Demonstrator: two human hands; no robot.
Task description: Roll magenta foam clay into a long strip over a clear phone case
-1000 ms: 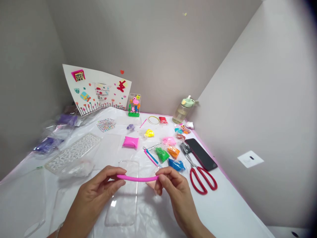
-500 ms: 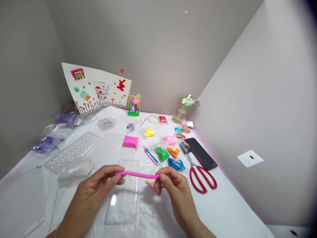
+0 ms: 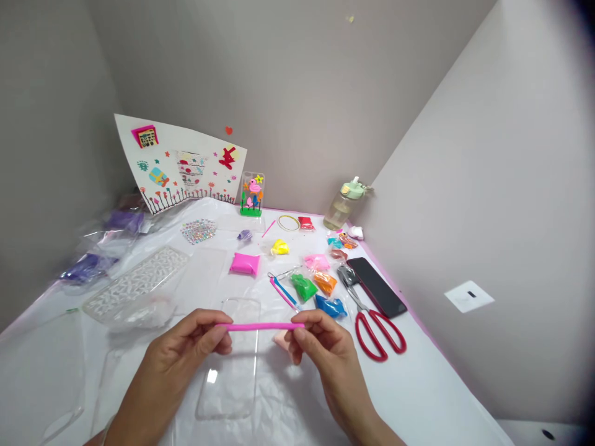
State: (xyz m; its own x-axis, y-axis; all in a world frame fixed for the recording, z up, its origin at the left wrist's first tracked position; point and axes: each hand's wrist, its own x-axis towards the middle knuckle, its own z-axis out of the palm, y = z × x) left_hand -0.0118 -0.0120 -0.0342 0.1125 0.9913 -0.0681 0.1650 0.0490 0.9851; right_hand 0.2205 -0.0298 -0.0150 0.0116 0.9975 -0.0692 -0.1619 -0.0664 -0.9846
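Observation:
A thin pink clay roll [image 3: 264, 326] stretches level between my two hands. My left hand [image 3: 188, 347] pinches its left end between thumb and fingers, and my right hand [image 3: 323, 347] pinches the other end. Below the roll, a clear phone case [image 3: 227, 387] lies on the white-covered table, partly hidden by my left hand. A pale peach piece [image 3: 282, 339] shows just behind my right fingers. Beyond my hands sits a pink clay packet [image 3: 245, 264].
Red-handled scissors [image 3: 380, 334] and a black phone [image 3: 377, 288] lie at the right. Bags of green clay [image 3: 304, 287], orange clay [image 3: 325, 284] and blue clay [image 3: 331, 306] sit mid-table. A bottle [image 3: 344, 204] and a decorated case [image 3: 252, 194] stand at the back.
The pink roll is straighter and more level now, its right end raised slightly and showing above my right thumb. Both hands keep their pinch in nearly the same place.

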